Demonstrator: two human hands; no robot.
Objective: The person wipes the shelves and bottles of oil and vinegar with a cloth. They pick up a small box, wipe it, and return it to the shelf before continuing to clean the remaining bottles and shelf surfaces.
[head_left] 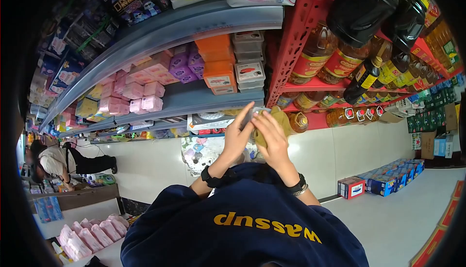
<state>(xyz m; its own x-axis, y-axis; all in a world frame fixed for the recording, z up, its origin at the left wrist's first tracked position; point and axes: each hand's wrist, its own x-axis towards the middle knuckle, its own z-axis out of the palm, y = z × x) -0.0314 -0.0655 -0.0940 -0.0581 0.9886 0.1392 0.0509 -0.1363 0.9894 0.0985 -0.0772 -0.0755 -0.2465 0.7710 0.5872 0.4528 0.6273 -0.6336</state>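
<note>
My left hand [236, 136] and my right hand [273, 138] are close together in front of my chest, before the shelves. An olive-yellow cloth [280, 120] is bunched in my right hand, its fingers bent over it. Between the hands shows a small greyish, clear-looking item [260, 109]. My left hand grips it from the side, thumb and fingers around it. Fingers and cloth cover most of this item, so its kind cannot be made out. The cloth appears to touch it.
A grey shelf [194, 22] holds tissue packs [133, 92], orange boxes [217, 65] and clear-sided boxes [250, 72]. Beside it, a red rack [293, 44] carries oil bottles [314, 56]. Another person [63, 162] bends at the left. Blue cartons [388, 179] stand at the right.
</note>
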